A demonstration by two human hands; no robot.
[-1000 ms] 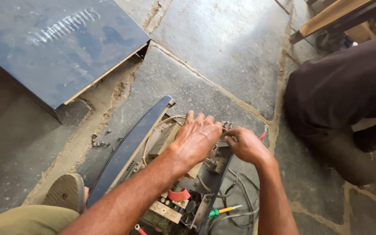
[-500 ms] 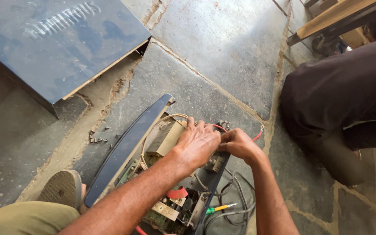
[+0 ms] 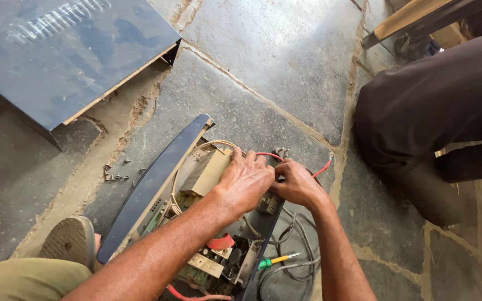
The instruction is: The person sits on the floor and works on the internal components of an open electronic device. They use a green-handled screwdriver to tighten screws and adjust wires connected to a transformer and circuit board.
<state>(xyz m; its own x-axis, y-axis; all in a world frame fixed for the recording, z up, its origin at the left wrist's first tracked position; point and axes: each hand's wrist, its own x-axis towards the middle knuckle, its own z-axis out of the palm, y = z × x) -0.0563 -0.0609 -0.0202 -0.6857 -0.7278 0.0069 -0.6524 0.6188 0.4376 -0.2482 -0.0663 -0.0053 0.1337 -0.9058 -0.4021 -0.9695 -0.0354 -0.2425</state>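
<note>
Still, both hands stay on opened unit: left hand flat, right hand fingers curled, hold unclear.

The floor is grey stone slabs with sandy, crumbling joints, lit by soft daylight. A dark blue metal cover lies at the upper left; wooden planks rest top right.

Both bare forearms reach forward and converge, the left hand lying palm-down with fingers spread and slightly curled, the right hand bunched just beside it, fingertips pinched inward toward the left's knuckles.
</note>
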